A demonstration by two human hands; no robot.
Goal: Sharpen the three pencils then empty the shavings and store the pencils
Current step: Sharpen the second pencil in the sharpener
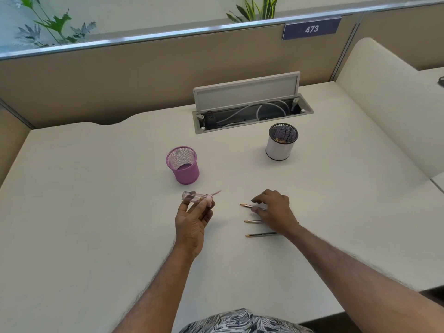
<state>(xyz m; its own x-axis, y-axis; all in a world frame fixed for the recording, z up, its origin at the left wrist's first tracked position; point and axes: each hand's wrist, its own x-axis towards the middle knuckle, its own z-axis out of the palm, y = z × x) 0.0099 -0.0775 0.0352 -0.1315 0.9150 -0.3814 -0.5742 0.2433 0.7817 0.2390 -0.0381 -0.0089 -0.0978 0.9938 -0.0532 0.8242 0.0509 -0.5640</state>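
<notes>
Pencils (261, 234) lie partly under right hand (274, 210); purple cup (183, 168), white cup (278, 146) beyond.

Navy-and-white patterned shirt (242, 322), bare forearms (336, 267)

occluded by right hand (274, 210): back ends of far pencil (246, 205) and middle pencil (252, 221); by its wrist: tail of near pencil (260, 234) | partly covered by fingers of left hand (192, 219): pink end of sharpener (195, 196), thin part beside it blurred | too small to tell: brownish bits inside white cup (280, 145) | cropped at right edge: dark object (441, 81) | cropped at bottom edge: patterned shirt (240, 323)
</notes>
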